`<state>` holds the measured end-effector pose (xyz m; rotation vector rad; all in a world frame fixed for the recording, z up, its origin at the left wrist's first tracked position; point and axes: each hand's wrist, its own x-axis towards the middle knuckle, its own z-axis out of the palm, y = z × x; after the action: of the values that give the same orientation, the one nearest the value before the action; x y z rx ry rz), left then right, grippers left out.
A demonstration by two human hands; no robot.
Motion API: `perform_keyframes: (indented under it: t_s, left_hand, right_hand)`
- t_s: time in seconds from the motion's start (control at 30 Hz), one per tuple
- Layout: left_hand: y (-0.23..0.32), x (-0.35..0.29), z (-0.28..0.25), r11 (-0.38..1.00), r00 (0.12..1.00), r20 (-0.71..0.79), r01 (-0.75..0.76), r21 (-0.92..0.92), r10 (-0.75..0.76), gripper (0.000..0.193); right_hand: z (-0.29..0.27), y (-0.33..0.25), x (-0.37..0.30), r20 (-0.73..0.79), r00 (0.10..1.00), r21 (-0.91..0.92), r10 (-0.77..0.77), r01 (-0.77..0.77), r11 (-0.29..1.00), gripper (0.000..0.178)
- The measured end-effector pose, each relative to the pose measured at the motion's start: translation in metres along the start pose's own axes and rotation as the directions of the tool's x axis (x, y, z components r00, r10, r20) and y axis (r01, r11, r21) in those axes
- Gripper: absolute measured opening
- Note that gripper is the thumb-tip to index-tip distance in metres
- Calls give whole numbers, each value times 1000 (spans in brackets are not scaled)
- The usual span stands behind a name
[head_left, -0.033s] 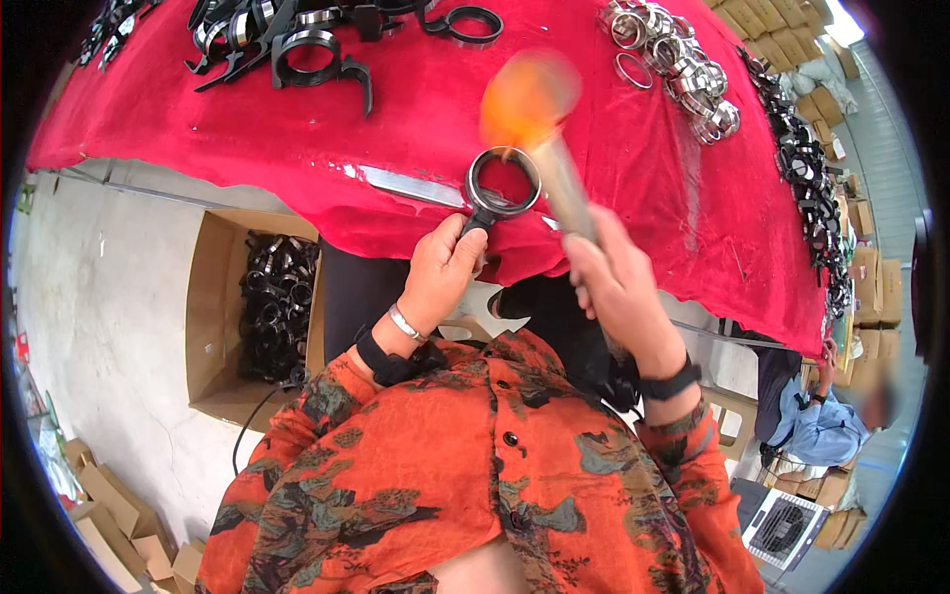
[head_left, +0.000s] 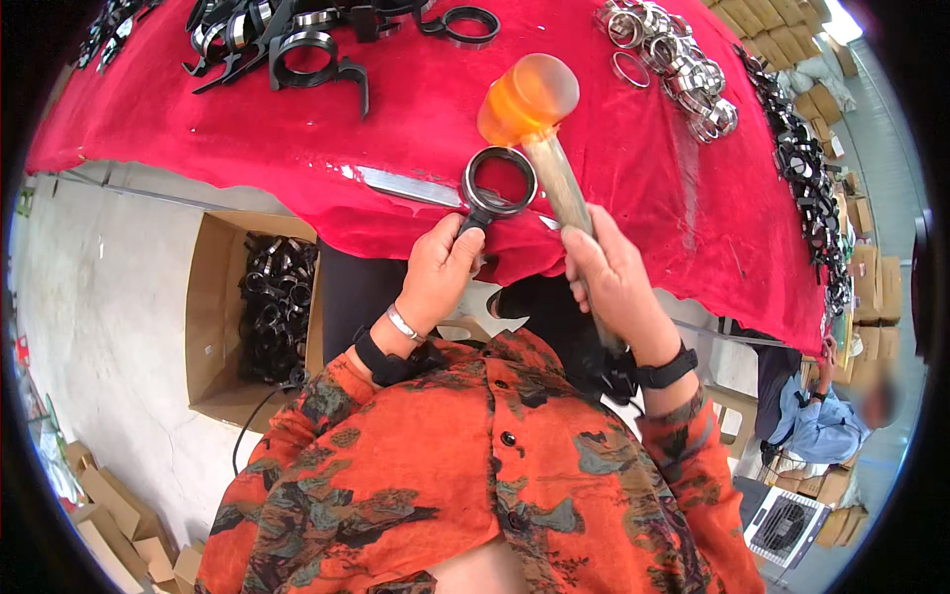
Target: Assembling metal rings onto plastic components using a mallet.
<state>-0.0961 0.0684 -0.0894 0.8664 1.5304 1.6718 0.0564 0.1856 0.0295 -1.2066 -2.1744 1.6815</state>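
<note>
Here, by the fingers of the left hand [head_left: 437, 274], a handled black ring [head_left: 484, 209] is gripped at the red-covered counter's [head_left: 426, 119] near edge. A mallet [head_left: 554, 170], its orange head [head_left: 526, 101] near the ring, is clasped by the fingers of the right hand [head_left: 616, 282]. Farther right, silver rings [head_left: 701, 79] are piled.

We see a shiny orange plastic mallet head [head_left: 528, 99], a dull wooden handle [head_left: 562, 183], a smooth black ring piece [head_left: 481, 215], matt red cloth [head_left: 618, 134] and shiny metal rings [head_left: 698, 75].
</note>
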Motion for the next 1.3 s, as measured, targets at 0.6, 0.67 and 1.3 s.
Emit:
perform_keyframes:
  t_s: [0.6, 0.67, 1.3]
  left_hand:
    - [-6, 5, -5, 997, 998, 27, -62, 46, 60, 30]
    - [-4, 6, -2, 998, 998, 34, -48, 43, 46, 30]
    - [-12, 7, 0, 996, 996, -16, -92, 0, 92, 26]
  right_hand:
    - [-24, 41, -48, -178, 957, 271, -228, 270, 924, 41]
    - [-16, 80, -45, -128, 975, -124, -180, 164, 979, 37]
    - [-3, 9, -49, 5, 913, -258, -407, 395, 882, 39]
